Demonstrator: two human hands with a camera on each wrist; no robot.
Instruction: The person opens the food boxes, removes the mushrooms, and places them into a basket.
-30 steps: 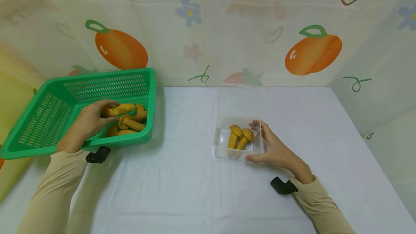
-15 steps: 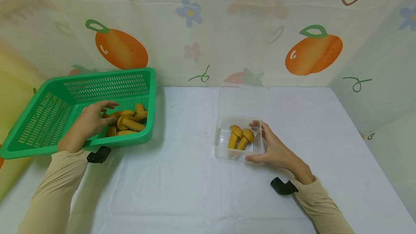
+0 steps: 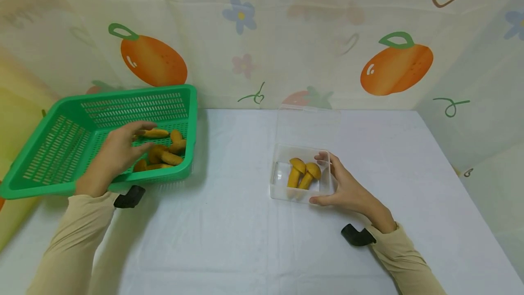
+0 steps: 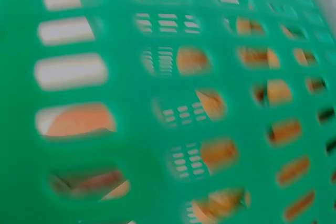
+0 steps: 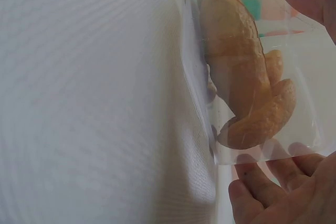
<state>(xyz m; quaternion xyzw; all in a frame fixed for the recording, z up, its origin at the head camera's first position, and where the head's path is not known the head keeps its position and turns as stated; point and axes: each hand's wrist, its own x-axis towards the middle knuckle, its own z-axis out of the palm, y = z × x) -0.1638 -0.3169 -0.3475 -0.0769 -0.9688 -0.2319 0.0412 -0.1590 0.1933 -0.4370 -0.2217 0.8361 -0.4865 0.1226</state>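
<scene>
My left hand (image 3: 120, 147) is inside the green basket (image 3: 53, 190), its fingers spread apart from the thumb. Past the fingertips lies a yellow-brown mushroom (image 3: 157, 133), its cap end partly hidden by the fingers. Several more mushrooms (image 3: 169, 157) lie to the right of the thumb. In the left wrist view the basket wall (image 4: 142, 93) covers most of the hand. My right hand (image 3: 348, 190) grips the right side of a clear plastic box (image 3: 280, 192), thumb at the near side, fingers at the far side. Two mushrooms (image 3: 296, 172) lie side by side in it.
The clear lid (image 3: 307, 124) of the box stands folded back behind it. Under everything is a white tablecloth (image 3: 229, 231). A patterned curtain (image 3: 278, 35) hangs along the table's back edge.
The mushroom near my left fingers dropped lower, then shifted toward the back of the basket. My left hand has moved slightly right. The right hand and the box stay put.
</scene>
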